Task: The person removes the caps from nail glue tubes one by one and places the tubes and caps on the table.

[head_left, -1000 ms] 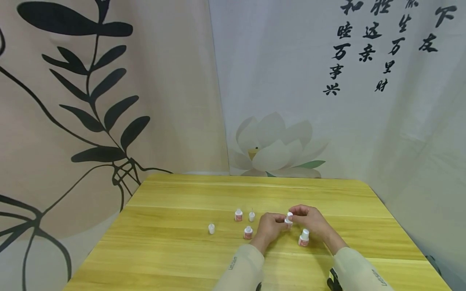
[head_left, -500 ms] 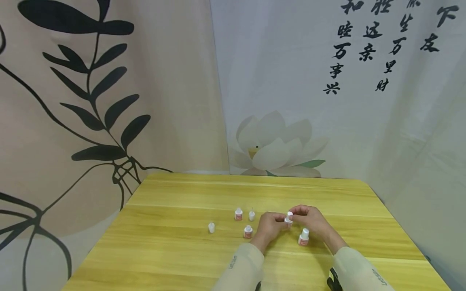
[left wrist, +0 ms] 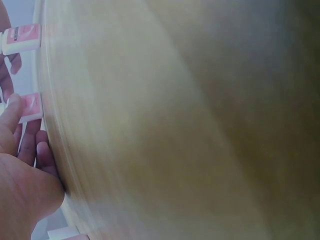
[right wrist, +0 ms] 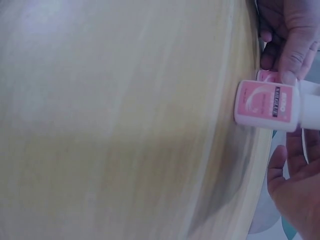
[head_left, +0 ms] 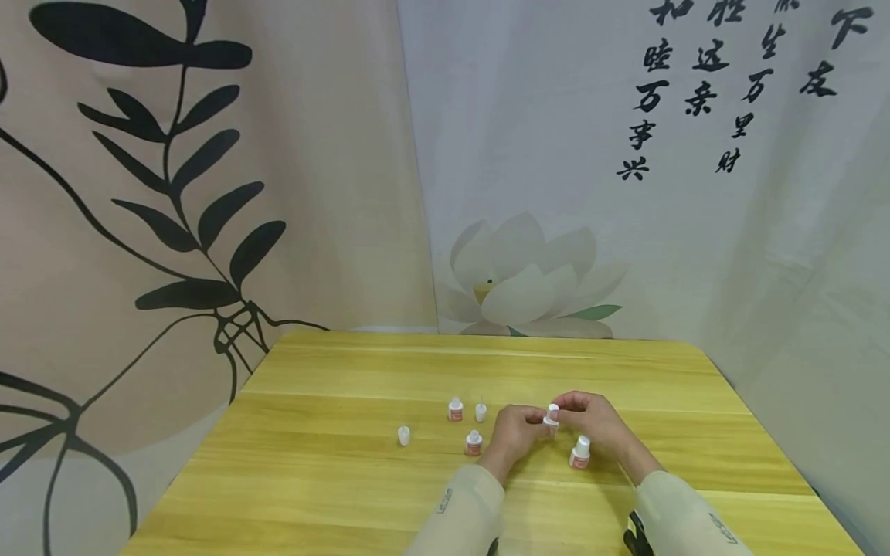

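Between both hands, a small white nail glue bottle with a pink label (left wrist: 31, 107) is upright at the table surface. My left hand (head_left: 518, 434) holds its body with thumb and fingers. From the other side my right hand (head_left: 596, 418) pinches its white cap (head_left: 553, 409). A second capped nail glue bottle (head_left: 580, 454) stands just in front of my right hand, apart from it; in the right wrist view this bottle (right wrist: 265, 106) partly hides the held one. Left of my left hand stand two uncapped glue bottles, one nearer (head_left: 474, 444) and one farther (head_left: 455, 411).
A white cap (head_left: 481, 413) with a thin pin pointing up stands beside the farther bottle. Another white cap (head_left: 404, 436) stands farther left. All sit on a yellow wooden table (head_left: 313, 479). A printed curtain (head_left: 348, 193) hangs behind its back edge.
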Action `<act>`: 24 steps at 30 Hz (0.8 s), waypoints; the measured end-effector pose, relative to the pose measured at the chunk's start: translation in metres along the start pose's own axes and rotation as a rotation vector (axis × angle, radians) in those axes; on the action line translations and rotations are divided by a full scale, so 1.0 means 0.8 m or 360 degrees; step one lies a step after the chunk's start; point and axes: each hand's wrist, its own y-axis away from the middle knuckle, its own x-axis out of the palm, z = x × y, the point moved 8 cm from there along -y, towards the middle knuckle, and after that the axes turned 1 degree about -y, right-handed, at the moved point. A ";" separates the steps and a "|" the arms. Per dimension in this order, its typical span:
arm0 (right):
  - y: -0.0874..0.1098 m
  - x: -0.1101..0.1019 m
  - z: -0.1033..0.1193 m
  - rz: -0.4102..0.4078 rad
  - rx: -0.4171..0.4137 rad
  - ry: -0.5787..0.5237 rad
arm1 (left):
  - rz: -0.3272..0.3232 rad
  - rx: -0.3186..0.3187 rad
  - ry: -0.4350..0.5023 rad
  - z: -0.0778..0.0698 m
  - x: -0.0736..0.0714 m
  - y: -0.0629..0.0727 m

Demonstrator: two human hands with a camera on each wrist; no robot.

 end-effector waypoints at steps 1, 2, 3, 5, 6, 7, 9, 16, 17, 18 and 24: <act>0.000 0.000 0.001 0.0002 -0.0006 -0.0001 | 0.0003 0.0008 -0.0007 0.000 0.000 0.000; 0.000 0.000 0.001 -0.0002 -0.0004 -0.0004 | 0.0008 0.0019 -0.0020 -0.001 0.000 0.000; 0.001 0.000 0.002 -0.0002 -0.0007 -0.0004 | 0.0013 0.0026 -0.0027 -0.001 0.000 0.000; 0.001 0.000 0.002 -0.0012 0.0001 0.0005 | 0.0011 0.0030 -0.0030 -0.002 -0.001 0.000; 0.000 0.000 0.002 -0.0016 0.0007 0.0010 | 0.0011 0.0028 -0.0032 -0.002 -0.001 0.001; 0.000 0.000 0.001 -0.0017 0.0015 0.0014 | 0.0011 0.0027 -0.0039 -0.002 -0.001 0.001; 0.000 0.000 0.000 -0.0021 0.0029 0.0018 | 0.0009 0.0022 -0.0050 -0.002 -0.001 0.001; 0.000 -0.001 -0.002 -0.0030 0.0038 0.0026 | 0.0008 -0.0011 -0.0043 0.002 0.000 -0.002; 0.000 -0.001 -0.001 -0.0025 0.0029 0.0037 | 0.0012 -0.0010 -0.0043 0.002 0.001 -0.002; 0.000 -0.001 -0.002 -0.0025 0.0029 0.0039 | 0.0017 -0.0019 -0.0039 0.003 0.001 -0.003; 0.001 -0.001 -0.001 -0.0007 0.0028 0.0006 | 0.0021 -0.0026 -0.0064 0.003 0.003 -0.004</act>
